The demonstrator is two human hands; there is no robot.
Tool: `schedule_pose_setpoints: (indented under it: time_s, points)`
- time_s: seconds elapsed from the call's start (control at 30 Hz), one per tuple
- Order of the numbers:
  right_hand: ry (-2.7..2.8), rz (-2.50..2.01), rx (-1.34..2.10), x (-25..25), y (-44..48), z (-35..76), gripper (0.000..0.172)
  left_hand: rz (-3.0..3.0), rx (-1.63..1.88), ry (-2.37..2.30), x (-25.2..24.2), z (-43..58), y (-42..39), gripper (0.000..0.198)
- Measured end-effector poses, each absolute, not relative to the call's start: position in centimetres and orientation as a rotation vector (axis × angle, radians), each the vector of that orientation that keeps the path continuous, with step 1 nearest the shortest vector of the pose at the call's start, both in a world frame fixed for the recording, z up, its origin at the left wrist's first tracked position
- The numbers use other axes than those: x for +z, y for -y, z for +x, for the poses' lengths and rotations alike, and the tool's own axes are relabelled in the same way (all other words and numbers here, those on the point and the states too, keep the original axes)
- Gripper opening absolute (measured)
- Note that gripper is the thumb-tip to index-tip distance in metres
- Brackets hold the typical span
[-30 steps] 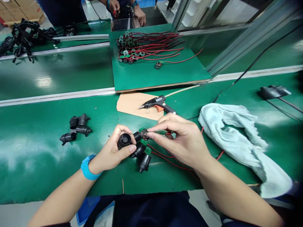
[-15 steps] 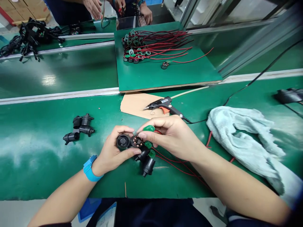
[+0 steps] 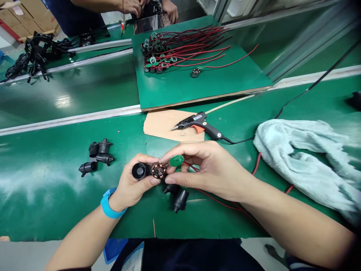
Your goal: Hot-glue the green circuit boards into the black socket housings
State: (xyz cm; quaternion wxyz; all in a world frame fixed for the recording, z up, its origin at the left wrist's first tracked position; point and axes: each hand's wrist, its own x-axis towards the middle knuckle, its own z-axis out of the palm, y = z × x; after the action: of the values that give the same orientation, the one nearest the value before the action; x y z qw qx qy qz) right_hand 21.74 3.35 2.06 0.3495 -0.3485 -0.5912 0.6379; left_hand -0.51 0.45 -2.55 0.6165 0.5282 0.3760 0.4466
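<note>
My left hand (image 3: 134, 180) is closed around a black cylindrical housing (image 3: 140, 171), its round mouth facing up toward me. Against its right side sits a small motor stator (image 3: 158, 171) with copper windings, between the fingers of both hands. My right hand (image 3: 203, 169) is closed on the stator's right side. A round green circuit board (image 3: 176, 161) hangs by the stator at my right fingers, and red wires run off under that hand. Just below, more black housings (image 3: 180, 199) lie on the green bench, partly hidden by my right hand.
A hot glue gun (image 3: 197, 122) rests on cardboard (image 3: 158, 124). Several black housings (image 3: 105, 158) lie at left, a pale blue towel (image 3: 282, 150) at right. Beyond, a raised green board (image 3: 169, 90) carries several wired stators (image 3: 159, 56). Across the bench, a co-worker's hands (image 3: 170, 11) handle parts.
The housing and stator have shifted slightly left, and the housing's mouth now shows deeper. My right hand has turned, covering the lower green circuit boards. The co-worker's hands have moved closer together.
</note>
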Motion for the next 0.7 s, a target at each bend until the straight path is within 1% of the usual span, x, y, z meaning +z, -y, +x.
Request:
schedule_pose_setpoints:
  time_s: [0.13, 0.3, 0.5, 0.57, 0.7]
  points:
    - [1.517, -0.932, 1.648, 1.9, -3.4, 21.4, 0.025, 1.17, 0.967, -0.872, -3.0, -0.8, -0.2, 0.03]
    - [1.502, -0.947, 1.669, 1.6, -3.4, 21.2, 0.027, 1.216, 0.945, -0.951, -2.7, -0.8, -0.2, 0.033]
    - [1.497, -0.946, 1.673, 1.4, -3.3, 21.2, 0.028, 1.265, 0.997, -0.902, -2.0, -0.4, -0.5, 0.028]
    - [1.497, -0.948, 1.68, 1.3, -3.3, 21.2, 0.03, 1.278, 1.026, -0.87, -2.0, -0.3, -0.6, 0.029]
    - [1.457, -0.922, 1.691, 1.1, -3.2, 21.1, 0.04, 1.346, 1.098, -0.868, -2.3, -0.3, -0.6, 0.032]
